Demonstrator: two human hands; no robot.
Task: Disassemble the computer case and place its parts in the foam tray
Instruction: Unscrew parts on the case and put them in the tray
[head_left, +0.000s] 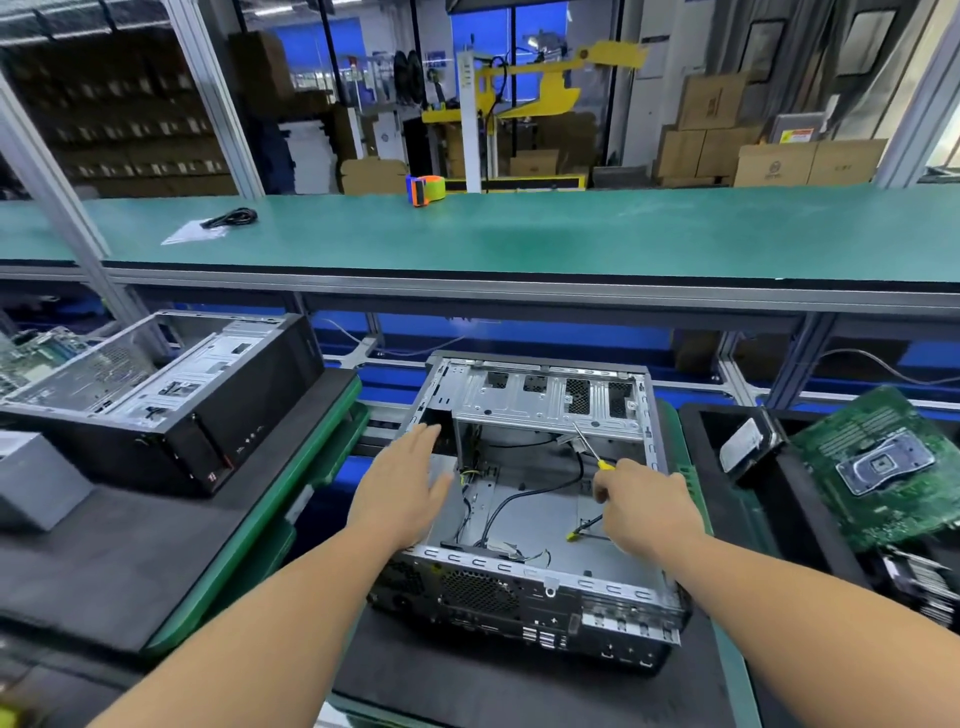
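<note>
1. Open computer case (540, 499) lies on its side on a black foam pad (467, 686) at centre, side panel off, rear ports facing the camera.
2. Inside the case – black cables (519, 499), a yellow-tipped connector (571, 535), bare metal floor, and a drive cage (550, 400) across the far end.
3. Left hand (405, 488) hovers over the left part of the case, palm down, fingers straight and spread – holding nothing. Whether it touches the case edge can't be told.
4. Right hand (649, 509) is over the right side of the case, fingers curled round a screwdriver (589, 447) with a yellow handle.
5. Screwdriver shaft angles up and away, tip at the lower edge of the drive cage.
6. Foam tray (748, 514) sits just right of the case – black, with a green motherboard (878, 467) lying tilted in it, socket plate up.
7. A hard drive (748, 447) stands on edge at the tray's near-left corner, beside the motherboard.
8. Another metal part shows at the lower right edge of the tray – too blurred to name.
9. To the left, a second computer case (166, 395) with a black front lies on another black pad, well apart from the hands.
10. A grey box (36, 478) sits at the far left edge.
11. Behind, a raised green desk (571, 234) carries a tape dispenser (426, 189), a coiled black cord (231, 217) and a clear bag (192, 233).
</note>
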